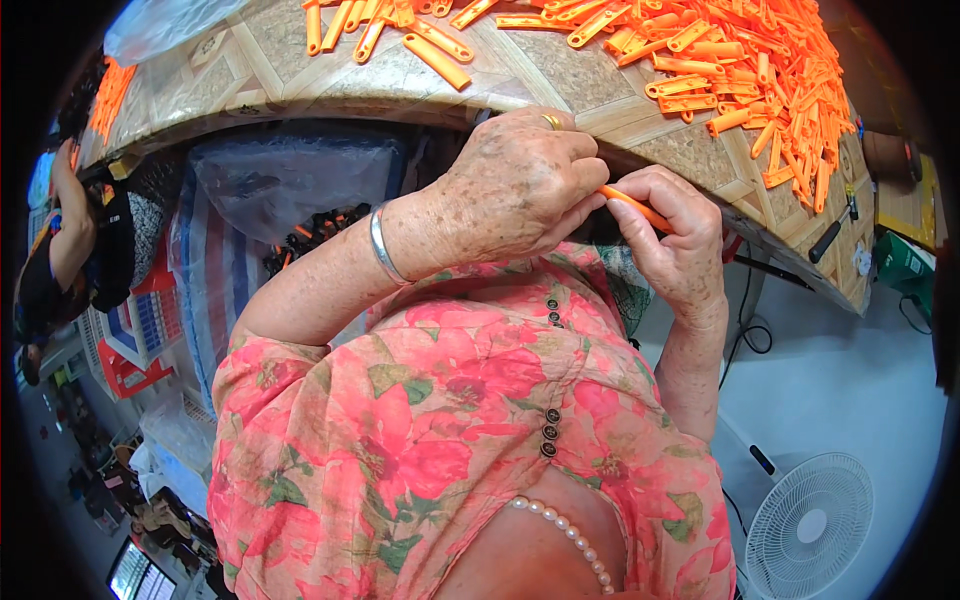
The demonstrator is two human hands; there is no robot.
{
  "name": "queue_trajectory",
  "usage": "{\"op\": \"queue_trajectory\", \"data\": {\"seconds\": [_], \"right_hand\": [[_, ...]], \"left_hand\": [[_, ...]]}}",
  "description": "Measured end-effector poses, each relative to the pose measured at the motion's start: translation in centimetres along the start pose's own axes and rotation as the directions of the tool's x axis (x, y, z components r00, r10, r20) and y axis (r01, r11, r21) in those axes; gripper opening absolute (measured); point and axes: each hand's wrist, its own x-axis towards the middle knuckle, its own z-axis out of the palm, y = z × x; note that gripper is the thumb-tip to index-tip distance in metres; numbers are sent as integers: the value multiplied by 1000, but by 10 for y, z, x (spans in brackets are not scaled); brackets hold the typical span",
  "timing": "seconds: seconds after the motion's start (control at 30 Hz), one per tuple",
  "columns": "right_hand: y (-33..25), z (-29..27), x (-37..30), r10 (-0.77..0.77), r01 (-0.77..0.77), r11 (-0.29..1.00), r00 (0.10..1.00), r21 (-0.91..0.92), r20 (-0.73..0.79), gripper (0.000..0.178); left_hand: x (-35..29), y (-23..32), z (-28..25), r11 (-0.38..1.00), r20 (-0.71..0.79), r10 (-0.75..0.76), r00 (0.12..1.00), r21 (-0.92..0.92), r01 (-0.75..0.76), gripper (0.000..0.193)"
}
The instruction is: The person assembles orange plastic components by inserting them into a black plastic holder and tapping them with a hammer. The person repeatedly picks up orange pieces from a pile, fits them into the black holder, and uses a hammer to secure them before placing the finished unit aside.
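Note:
My right hand point(675, 235) pinches a slim orange plastic handle-shaped piece point(645, 209) between thumb and fingers, just off the table's near edge. My left hand point(525, 185) is closed, its curled fingertips meeting the left end of that piece. Whatever else those left fingers grip is hidden behind them. Beyond my hands, similar orange pieces point(437, 60) lie loose on the patterned table point(265, 60). Their long, flat shapes have slots and a hole near one end. A large heap of them point(790, 100) covers the table's right side.
A blue-edged striped bag point(235, 200), lined with clear plastic and holding black and orange parts point(320, 235), stands below the table at left. A black-handled tool point(828, 240) lies at the right corner. A white fan point(810, 525) stands lower right. Another person point(75, 225) is at far left.

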Motion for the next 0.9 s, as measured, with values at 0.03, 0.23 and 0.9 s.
{"op": "queue_trajectory", "data": {"seconds": [0.03, 0.23, 0.9], "right_hand": [[-1, 1, 0, -37, 36, 999, 999, -24, -16, 8], [1, 4, -2, -93, 91, 991, 996, -95, -16, 12], [7, 0, -4, -502, 486, 769, 861, -414, 80, 29]], "left_hand": [[0, -1, 2, 999, -28, 32, 999, -21, -32, 16], [-4, 2, 9, 997, -93, 68, 993, -23, -71, 15], [-10, -29, -16, 112, 765, 125, 632, -644, 757, 28]]}}
